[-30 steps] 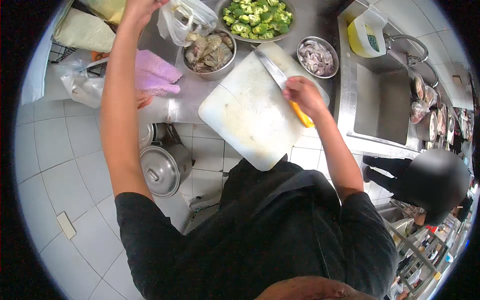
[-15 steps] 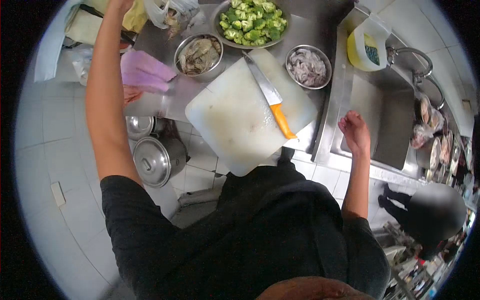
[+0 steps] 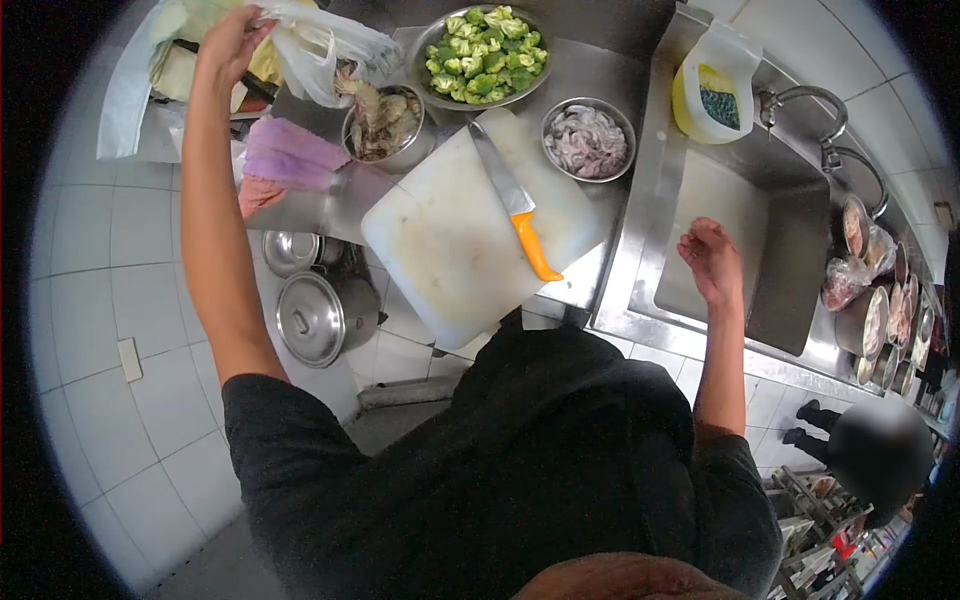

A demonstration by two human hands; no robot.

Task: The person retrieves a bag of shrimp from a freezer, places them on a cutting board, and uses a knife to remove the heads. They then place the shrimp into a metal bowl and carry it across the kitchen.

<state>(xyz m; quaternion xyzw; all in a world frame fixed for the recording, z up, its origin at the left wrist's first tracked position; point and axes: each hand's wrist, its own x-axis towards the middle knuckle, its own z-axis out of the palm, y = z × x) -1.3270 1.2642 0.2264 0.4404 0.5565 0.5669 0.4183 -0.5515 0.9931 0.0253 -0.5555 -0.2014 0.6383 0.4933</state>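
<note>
The left hand point(image 3: 228, 42) grips a clear plastic bag point(image 3: 320, 45) above the bowl of shrimp point(image 3: 383, 122), its length running toward the bowl. The right hand point(image 3: 710, 260) hovers over the sink point(image 3: 790, 250), fingers loosely curled, holding nothing. A knife point(image 3: 512, 205) lies on the cutting board point(image 3: 440, 250).

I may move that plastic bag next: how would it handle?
The plastic bag hangs crumpled from the left hand, so it is probably floppy and light. Hanging over the bowl of shrimp, it may be wet and slippery.
</note>
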